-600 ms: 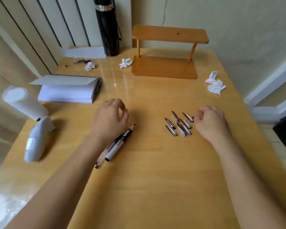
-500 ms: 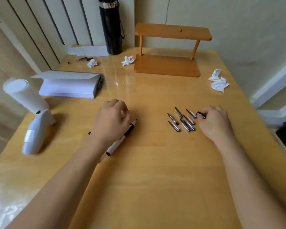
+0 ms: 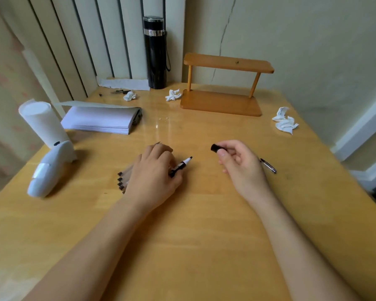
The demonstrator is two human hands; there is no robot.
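Head view, looking down on a wooden table [image 3: 204, 235] with both forearms reaching in from the lower edge. The left hand [image 3: 154, 177] sits just left of the frame's centre, knuckles up, its fingers curled round a pen [image 3: 181, 166] that it grips low on the barrel. The pen's white and black front end sticks out of the hand toward the upper right, its dark tip bare. Whether the barrel rests on the wood or is lifted cannot be told. At the left edge of that hand a short row of black pen ends [image 3: 120, 181] peeks out, and the hand hides what they belong to. The right hand [image 3: 241, 164] is right of centre, raised a little. Thumb and forefinger pinch a small black cap [image 3: 215, 147] at the hand's upper left, its open end turned left toward the pen tip but apart from it, and the other fingers are loosely curled. Just right of this hand a small dark-and-silver pen part [image 3: 269, 166] lies on the table. Farther up the frame stand a black flask [image 3: 155, 53] and a wooden shelf [image 3: 221, 101]. A stack of paper [image 3: 100, 119], a white roll [image 3: 41, 122] and a white device [image 3: 50, 168] are at the left, and crumpled tissues [image 3: 284, 122] at the right.
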